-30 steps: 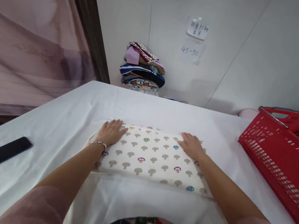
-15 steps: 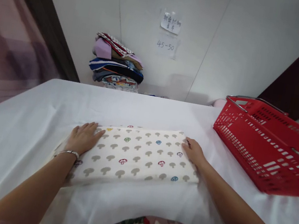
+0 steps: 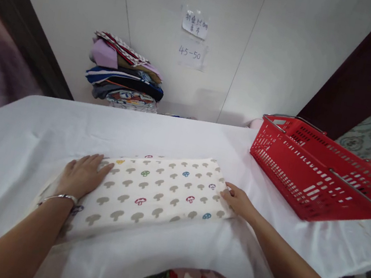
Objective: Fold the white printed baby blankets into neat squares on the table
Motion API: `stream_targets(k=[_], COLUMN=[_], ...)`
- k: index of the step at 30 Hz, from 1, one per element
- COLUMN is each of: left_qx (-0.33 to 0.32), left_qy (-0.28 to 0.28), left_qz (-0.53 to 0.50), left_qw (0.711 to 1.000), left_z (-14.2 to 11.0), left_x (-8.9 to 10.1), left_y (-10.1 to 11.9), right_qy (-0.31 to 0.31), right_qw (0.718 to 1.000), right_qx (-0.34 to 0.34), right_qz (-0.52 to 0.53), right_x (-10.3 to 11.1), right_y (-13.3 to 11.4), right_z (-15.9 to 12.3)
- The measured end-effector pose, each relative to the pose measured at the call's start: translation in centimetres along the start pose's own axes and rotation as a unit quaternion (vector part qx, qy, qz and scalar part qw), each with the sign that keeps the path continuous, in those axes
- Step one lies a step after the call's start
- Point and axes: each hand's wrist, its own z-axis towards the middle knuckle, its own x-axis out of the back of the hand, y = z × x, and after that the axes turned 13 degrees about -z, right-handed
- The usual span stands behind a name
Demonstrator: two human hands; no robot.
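Mushroom-print cloth (image 3: 158, 191) lies on the white-covered table (image 3: 186, 134), right in front of the person, its long side running slightly aslant to the table's far edge. It appears folded into a long, flat band: a sliver of printed fabric shows past the far edge, so more than one layer, I judge.

Left hand (image 3: 82, 176) rests palm down on the left end, fingers together, thumb spread away from them. Right hand (image 3: 237, 201) is at the short right edge, fingers bent and thumb close by; whether they pinch the fabric or merely touch it, I cannot tell.

Progress, my reading: the large folds look made and the upper face is mostly smooth. Left end not yet squared, its layers uneven beside the wrist. Number of folds: hidden. Red basket (image 3: 283, 175) stands on the right, apart from the cloth; fabric pile (image 3: 128, 76) sits beyond the table.
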Motion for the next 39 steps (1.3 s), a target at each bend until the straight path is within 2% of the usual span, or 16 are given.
stream_targets(k=[2, 6, 9, 14, 16, 18, 21, 23, 26, 31, 39], left_qx=[0.001, -0.002, 0.003, -0.01, -0.014, -0.015, -0.019, -0.018, -0.016, -0.021, -0.012], left_qy=[-0.003, -0.005, -0.014, -0.002, 0.003, 0.004, 0.008, 0.01, 0.01, 0.018, 0.003], left_qz=[-0.01, -0.022, -0.019, -0.026, -0.025, -0.022, -0.024, -0.026, -0.022, -0.029, -0.026], left_qw=[1.0, 1.0, 1.0, 1.0, 1.0, 1.0, 0.999, 0.999, 1.0, 0.999, 1.0], left_z=[-0.1, -0.3, -0.3, -0.1, 0.1, 0.1, 0.1, 0.1, 0.1, 0.2, 0.0], left_x=[0.1, 0.5, 0.6, 0.4, 0.3, 0.1, 0.1, 0.0, 0.0, -0.1, 0.3], left_y=[0.1, 0.4, 0.5, 0.1, 0.0, -0.1, -0.2, -0.2, -0.3, -0.5, -0.2], right_qy=[-0.015, 0.019, 0.028, -0.005, -0.015, -0.016, 0.017, 0.05, 0.086, 0.125, 0.187], right_qw=[0.999, 0.995, 0.993, 0.986, 0.992, 0.997, 0.985, 0.976, 0.974, 0.972, 0.967], right_qx=[-0.038, -0.1, -0.099, -0.11, -0.096, -0.069, -0.015, 0.011, 0.024, 0.02, 0.015], right_qz=[0.027, 0.019, 0.049, 0.125, 0.083, -0.014, -0.169, -0.21, -0.208, -0.198, -0.173], right_x=[0.2, 0.3, 0.1, -0.5, -0.4, -0.1, 0.7, 1.1, 1.0, -0.3, -1.4], right_y=[-0.4, -1.1, -0.9, 0.7, 1.0, 0.9, 0.2, -0.4, -1.3, -2.6, -2.2], right_z=[0.5, 2.1, 2.0, 0.2, 0.1, 0.7, 2.4, 3.8, 6.2, 9.6, 10.6])
